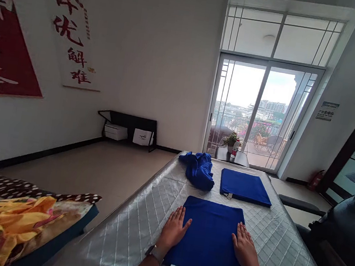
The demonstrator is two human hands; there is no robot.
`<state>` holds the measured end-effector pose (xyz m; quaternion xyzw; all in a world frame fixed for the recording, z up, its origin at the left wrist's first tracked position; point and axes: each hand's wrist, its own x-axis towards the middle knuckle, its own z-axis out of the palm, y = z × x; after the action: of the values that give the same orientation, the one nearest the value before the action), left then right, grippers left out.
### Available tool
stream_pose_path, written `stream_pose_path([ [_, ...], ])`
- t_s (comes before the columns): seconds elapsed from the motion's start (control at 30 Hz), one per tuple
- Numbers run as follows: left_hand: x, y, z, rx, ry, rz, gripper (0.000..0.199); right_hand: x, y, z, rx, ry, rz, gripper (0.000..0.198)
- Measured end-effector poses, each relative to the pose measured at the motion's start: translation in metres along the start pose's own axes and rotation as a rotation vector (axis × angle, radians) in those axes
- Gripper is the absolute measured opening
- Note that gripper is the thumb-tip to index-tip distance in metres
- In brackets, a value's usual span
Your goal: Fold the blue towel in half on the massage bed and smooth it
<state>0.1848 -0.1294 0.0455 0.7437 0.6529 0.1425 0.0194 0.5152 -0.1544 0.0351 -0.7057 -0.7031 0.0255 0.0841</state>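
A blue folded cloth [210, 239] lies flat on the silver quilted table cover [131, 228], a white tag at its near left corner. My left hand [174, 229] rests on its left edge, fingers stretched out and a watch on the wrist. On the right edge lies my right hand [244, 246], also flat with fingers extended. Farther back sits a second folded blue cloth [245, 186], square and neat, with a tag at its front. To the left of that is a crumpled blue cloth [199, 171] in a loose heap.
Yellow patterned fabric [15, 225] is piled at the lower left. Beyond the table's far end, a small dark table [241, 159] holds a plant and a bottle [235, 150]. A dark bag-like shape [349, 223] stands at the right, and a black rack [132, 122] by the wall.
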Motion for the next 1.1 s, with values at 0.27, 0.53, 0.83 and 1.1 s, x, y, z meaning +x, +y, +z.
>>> stream_pose_path([
  [0.27,0.001,-0.007,-0.001,-0.057,0.013,0.024,0.078,0.051,-0.018,-0.041,-0.081,0.016,-0.067,0.063],
  [0.53,0.003,-0.007,-0.002,-0.064,0.004,0.023,0.077,0.075,-0.006,-0.006,-0.024,0.014,0.024,0.067],
  [0.83,0.002,-0.004,-0.002,-0.002,-0.016,0.093,0.07,0.076,-0.002,-0.007,0.043,0.017,0.029,0.068],
  [1.1,0.028,0.033,-0.008,0.128,-0.068,0.079,0.08,0.078,0.005,0.001,0.115,-0.005,0.045,0.07],
])
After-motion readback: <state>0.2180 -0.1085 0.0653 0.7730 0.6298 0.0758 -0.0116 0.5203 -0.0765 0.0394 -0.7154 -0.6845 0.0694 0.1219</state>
